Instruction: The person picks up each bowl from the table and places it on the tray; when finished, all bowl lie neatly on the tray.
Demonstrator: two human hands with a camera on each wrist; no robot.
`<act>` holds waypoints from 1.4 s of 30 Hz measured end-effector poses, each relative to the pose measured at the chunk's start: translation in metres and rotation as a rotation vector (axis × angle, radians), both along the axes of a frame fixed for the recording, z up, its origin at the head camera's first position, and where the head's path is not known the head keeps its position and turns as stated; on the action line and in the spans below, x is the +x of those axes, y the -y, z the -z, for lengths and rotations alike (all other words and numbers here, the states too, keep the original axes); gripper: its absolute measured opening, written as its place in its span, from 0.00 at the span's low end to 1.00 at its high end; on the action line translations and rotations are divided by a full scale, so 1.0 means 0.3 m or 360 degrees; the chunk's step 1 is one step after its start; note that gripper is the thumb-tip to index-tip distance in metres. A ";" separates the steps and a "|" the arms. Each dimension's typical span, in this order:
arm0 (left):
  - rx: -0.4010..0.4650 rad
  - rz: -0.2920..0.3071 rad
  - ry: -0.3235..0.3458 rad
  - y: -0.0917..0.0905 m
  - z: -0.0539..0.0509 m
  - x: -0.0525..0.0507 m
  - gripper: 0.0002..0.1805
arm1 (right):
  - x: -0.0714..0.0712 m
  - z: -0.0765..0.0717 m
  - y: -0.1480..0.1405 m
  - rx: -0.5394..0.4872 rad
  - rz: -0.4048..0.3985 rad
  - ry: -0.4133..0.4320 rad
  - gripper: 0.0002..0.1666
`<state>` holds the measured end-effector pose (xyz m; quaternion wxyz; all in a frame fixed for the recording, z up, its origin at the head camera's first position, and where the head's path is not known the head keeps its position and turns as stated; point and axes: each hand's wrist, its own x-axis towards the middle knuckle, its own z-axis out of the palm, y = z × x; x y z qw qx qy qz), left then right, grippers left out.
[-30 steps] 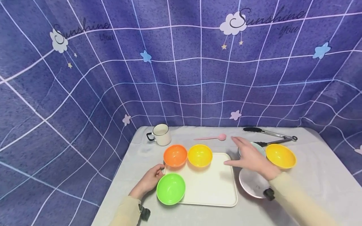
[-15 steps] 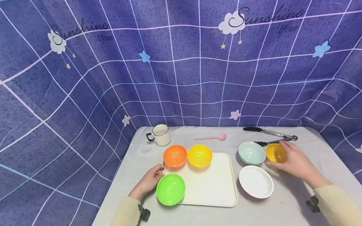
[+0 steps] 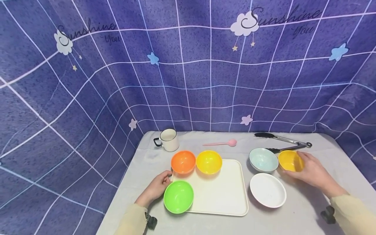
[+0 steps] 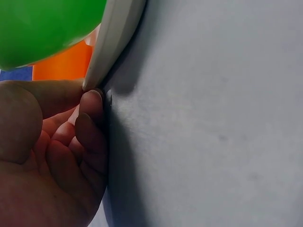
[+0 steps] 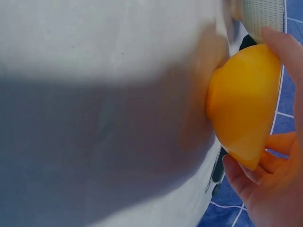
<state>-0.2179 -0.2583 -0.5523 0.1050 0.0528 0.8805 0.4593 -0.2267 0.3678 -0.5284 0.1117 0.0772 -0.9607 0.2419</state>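
The yellow bowl (image 3: 289, 162) is at the right of the head frame, just beside the light-blue bowl (image 3: 263, 160). The right hand (image 3: 315, 172) grips it, with thumb and fingers at opposite parts of the rim; whether its base touches the grey tablecloth (image 3: 211, 225), I cannot tell.

The left hand (image 3: 157, 186), left of the lower centre, pinches the left edge of the cream tray (image 3: 218, 195) – its other fingers are curled, as the left wrist view shows. On the tray, at the lower left corner, is the green bowl (image 3: 179, 197), which reaches past the edge. The orange bowl (image 3: 183, 162) is at the upper left corner, and a second yellow bowl (image 3: 209, 162) is next to it on the upper edge.

To the right of the tray is the white bowl (image 3: 268, 190), below the light-blue one. Behind these lie the black-tipped tongs (image 3: 264, 135), spread apart. The pink spoon (image 3: 232, 142) lies above the tray, and the white mug (image 3: 169, 140), its black handle to the left, stands near the far left corner. A blue-violet curtain (image 3: 196, 75) with "Sunshine You" fills the upper frame.
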 end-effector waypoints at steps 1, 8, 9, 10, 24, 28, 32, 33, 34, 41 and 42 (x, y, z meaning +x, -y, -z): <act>0.0000 0.0008 -0.0009 0.001 -0.001 0.000 0.19 | 0.000 0.001 -0.001 0.0004 0.0003 -0.0005 0.70; 0.0044 0.0025 -0.0012 0.002 -0.003 0.001 0.19 | -0.007 -0.001 -0.003 0.0018 0.0034 -0.0022 0.70; 0.0055 0.0025 -0.0012 0.002 -0.003 0.002 0.19 | -0.008 -0.005 -0.004 0.0024 0.0038 -0.0021 0.71; 0.0060 0.0019 -0.0003 0.002 -0.004 0.003 0.19 | -0.009 -0.010 -0.007 0.0033 0.0042 -0.0025 0.71; 0.0020 0.0000 0.0003 -0.003 -0.005 0.003 0.19 | 0.027 -0.111 -0.032 0.0084 0.0067 -0.0019 0.68; 0.0009 0.0008 -0.0021 -0.003 -0.002 0.003 0.19 | 0.035 -0.124 -0.033 0.0075 0.0062 -0.0033 0.68; 0.0014 0.0001 -0.0013 -0.005 -0.005 0.004 0.19 | 0.038 -0.130 -0.029 0.0080 0.0052 -0.0056 0.68; 0.0011 0.0000 -0.0013 -0.005 -0.006 0.005 0.19 | 0.039 -0.131 -0.027 0.0077 0.0051 -0.0054 0.68; 0.0006 -0.0001 -0.0010 -0.006 -0.007 0.006 0.19 | 0.040 -0.133 -0.025 0.0072 0.0050 -0.0051 0.67; -0.0011 -0.0003 -0.0020 -0.006 0.001 0.001 0.20 | 0.049 -0.150 -0.006 0.0070 0.0048 -0.0042 0.68; -0.0012 -0.0002 -0.0019 -0.006 0.002 0.000 0.20 | 0.050 -0.154 -0.001 0.0072 0.0047 -0.0044 0.68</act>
